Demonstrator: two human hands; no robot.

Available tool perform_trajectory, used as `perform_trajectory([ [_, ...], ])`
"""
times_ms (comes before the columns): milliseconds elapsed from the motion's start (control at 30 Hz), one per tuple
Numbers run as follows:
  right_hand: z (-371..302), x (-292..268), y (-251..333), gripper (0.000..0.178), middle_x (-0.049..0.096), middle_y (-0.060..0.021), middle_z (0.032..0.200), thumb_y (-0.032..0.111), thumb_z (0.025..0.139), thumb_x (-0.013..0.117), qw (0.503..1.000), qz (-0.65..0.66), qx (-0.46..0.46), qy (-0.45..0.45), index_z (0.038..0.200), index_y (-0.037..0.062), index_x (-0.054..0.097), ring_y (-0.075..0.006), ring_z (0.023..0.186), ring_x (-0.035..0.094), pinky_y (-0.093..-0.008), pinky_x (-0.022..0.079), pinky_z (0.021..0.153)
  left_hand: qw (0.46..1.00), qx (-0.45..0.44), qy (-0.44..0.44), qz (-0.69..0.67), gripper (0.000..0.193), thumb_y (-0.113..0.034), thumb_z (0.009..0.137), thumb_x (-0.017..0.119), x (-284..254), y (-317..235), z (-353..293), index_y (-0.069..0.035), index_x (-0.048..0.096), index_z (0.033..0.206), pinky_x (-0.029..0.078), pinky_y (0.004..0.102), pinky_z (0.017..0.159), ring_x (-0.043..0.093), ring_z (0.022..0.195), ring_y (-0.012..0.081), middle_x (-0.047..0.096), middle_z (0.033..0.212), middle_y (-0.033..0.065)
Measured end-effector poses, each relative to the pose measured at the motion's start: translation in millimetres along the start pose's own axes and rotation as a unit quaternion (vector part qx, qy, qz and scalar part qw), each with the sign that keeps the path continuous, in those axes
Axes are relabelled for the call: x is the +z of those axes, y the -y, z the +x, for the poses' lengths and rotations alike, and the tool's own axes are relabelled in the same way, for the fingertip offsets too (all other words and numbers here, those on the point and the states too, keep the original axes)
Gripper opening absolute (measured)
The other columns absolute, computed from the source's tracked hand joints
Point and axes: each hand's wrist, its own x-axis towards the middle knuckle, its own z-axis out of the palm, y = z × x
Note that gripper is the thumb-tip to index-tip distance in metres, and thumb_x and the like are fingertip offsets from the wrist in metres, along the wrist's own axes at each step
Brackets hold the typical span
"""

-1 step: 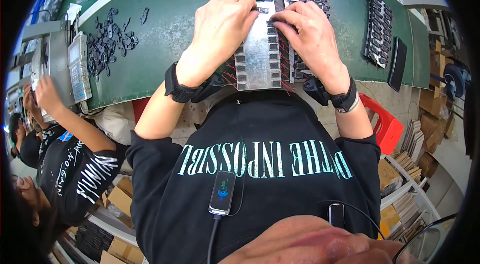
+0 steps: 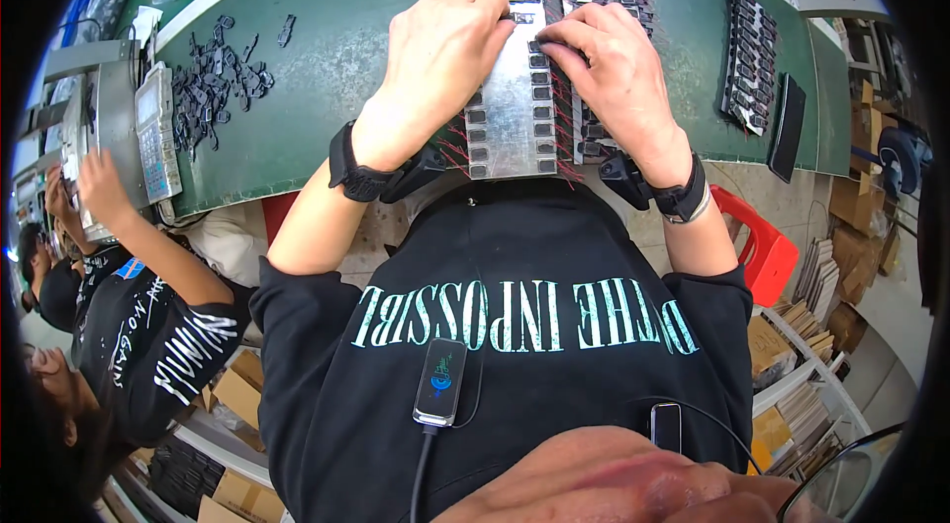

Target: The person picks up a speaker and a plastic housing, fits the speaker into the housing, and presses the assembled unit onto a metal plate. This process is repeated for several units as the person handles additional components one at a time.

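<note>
A silver metal plate lies in front of me, with small black rectangular parts in rows along both long edges. Thin red wires stick out from these parts. My left hand is over the plate's upper left side, fingers curled and closed. Its thumb is beside a part near the upper right edge; the other fingertips are hidden. At the right edge, my right hand pinches a small black part between thumb and forefinger, though the fingers cover most of it.
A second loaded plate lies partly under my right hand. Farther right are another rack of black parts and a dark flat case. Loose black parts are heaped at left, near a grey keypad device. A co-worker's arm reaches in there.
My left hand and wrist have shifted very slightly to the right. The co-worker's hand at the far left has moved a little; my right hand looks the same.
</note>
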Motion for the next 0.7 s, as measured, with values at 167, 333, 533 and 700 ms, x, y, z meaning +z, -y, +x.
perform_trajectory([
  [167, 13.9, 7.2, 2.2, 0.014, 0.060, -0.0096, 0.087, 0.008, 0.082, 0.070, 0.999, 0.015, 0.005, 0.044, 0.094, 0.0025, 0.066, -0.0290, 0.087, 0.057, -0.0366, 0.047, 0.079, 0.999, -0.032, -0.019, 0.013, 0.015, -0.023, 0.082, 0.073, 10.1, 13.0, -1.7, -0.011, 0.069, 0.090, 0.053, 0.0362, 0.071, 0.061, 0.086, 0.0223, 0.067, 0.086, 0.0024],
  [333, 11.6, 2.4, 2.0, 0.016, 0.060, -0.0122, 0.087, 0.007, 0.083, 0.069, 0.995, 0.032, 0.047, 0.082, 0.094, 0.0009, 0.061, -0.0301, 0.086, 0.058, -0.0361, 0.047, 0.079, 0.996, -0.032, -0.070, 0.034, 0.012, -0.022, 0.083, 0.072, 0.2, 20.5, -6.0, -0.012, 0.070, 0.088, 0.054, 0.0368, 0.070, 0.062, 0.086, 0.0227, 0.067, 0.086, 0.0026],
  [533, 4.5, -20.0, 13.7, 0.011, 0.064, -0.0123, 0.090, 0.004, 0.087, 0.066, 0.990, 0.036, 0.115, 0.069, 0.097, 0.0000, 0.061, -0.0244, 0.085, 0.063, -0.0316, 0.049, 0.077, 0.954, -0.158, -0.087, 0.241, 0.014, -0.025, 0.084, 0.071, -44.0, 81.7, -32.8, -0.012, 0.072, 0.089, 0.055, 0.0375, 0.071, 0.064, 0.087, 0.0235, 0.068, 0.087, 0.0032],
  [700, 14.7, -32.0, 21.7, 0.015, 0.066, -0.0059, 0.092, 0.003, 0.091, 0.064, 0.974, 0.136, 0.177, 0.025, 0.106, 0.0004, 0.064, -0.0140, 0.086, 0.062, -0.0263, 0.048, 0.080, 0.921, -0.227, -0.008, 0.318, 0.017, -0.027, 0.085, 0.070, -55.3, 133.4, -69.1, -0.012, 0.072, 0.093, 0.055, 0.0383, 0.072, 0.065, 0.089, 0.0247, 0.069, 0.086, 0.0050],
])
